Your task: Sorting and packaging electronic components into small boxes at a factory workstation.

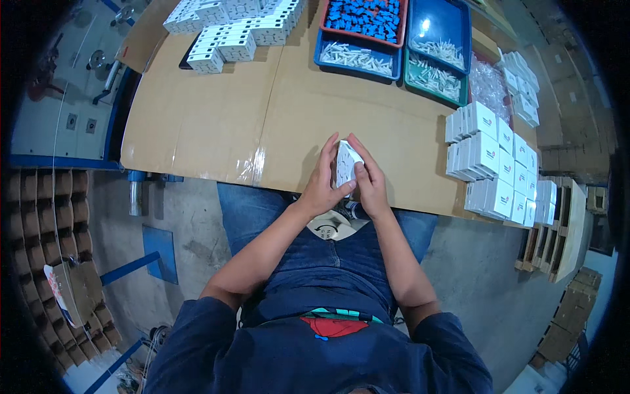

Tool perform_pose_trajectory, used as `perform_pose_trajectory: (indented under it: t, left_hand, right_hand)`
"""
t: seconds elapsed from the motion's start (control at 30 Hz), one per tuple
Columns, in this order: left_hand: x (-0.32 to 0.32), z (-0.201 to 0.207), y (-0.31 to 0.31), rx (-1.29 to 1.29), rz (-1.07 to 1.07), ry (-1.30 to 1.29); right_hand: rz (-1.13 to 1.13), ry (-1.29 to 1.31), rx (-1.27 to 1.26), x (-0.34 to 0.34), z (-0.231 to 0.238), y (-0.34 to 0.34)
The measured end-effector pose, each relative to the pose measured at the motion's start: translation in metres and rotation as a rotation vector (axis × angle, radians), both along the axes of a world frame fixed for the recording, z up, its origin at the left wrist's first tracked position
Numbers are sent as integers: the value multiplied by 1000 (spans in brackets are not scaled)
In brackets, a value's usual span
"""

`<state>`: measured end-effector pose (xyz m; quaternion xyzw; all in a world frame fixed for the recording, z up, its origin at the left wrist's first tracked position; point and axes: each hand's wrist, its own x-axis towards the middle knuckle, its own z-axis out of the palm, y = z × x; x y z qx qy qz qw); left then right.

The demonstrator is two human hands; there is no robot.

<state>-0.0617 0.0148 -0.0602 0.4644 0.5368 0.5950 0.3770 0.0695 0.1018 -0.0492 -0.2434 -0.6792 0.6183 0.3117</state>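
Observation:
Between my two hands, just above the near part of the cardboard-covered table (216, 125), a small white box (346, 163) with grey print stands on edge. My left hand (323, 182) presses its left side, fingers pointing away from me and thumb across the near end. Around the right side wraps my right hand (370, 178), its thumb on the box's face. The fingertips of both hands come close together at the far end. Parts of the box are hidden under the fingers and palms.
Stacked white boxes (485, 154) line the table's right side; more printed boxes (236, 46) sit at the far left. At the back, a red tray (323, 25) holds blue pieces, and blue (357, 73) and green trays (453, 98) hold white pieces. Clear plastic bags (489, 85) lie beside them.

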Motion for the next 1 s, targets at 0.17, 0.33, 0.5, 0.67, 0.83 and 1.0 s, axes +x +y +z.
perform_pose_trajectory:
  t: [0.17,0.33,0.5,0.67,0.83,1.0]
  left_hand:
    - [2,-2,5,112,-13,96]
    - [15,8,7,-132,143,-274]
    - [28,52,-1,-476,44,-809]
    - [36,56,-1,-442,133,-826]
    - [43,48,-2,-367,136,-830]
    - [45,55,-4,-353,133,-887]
  right_hand:
    - [-4,156,-214,6,2,1]
    - [-19,188,-47,6,6,-2]
    - [-24,16,315,7,17,-1]
    - [5,5,385,3,11,-3]
    - [4,12,477,3,9,-2]
    - [25,34,476,7,12,0]
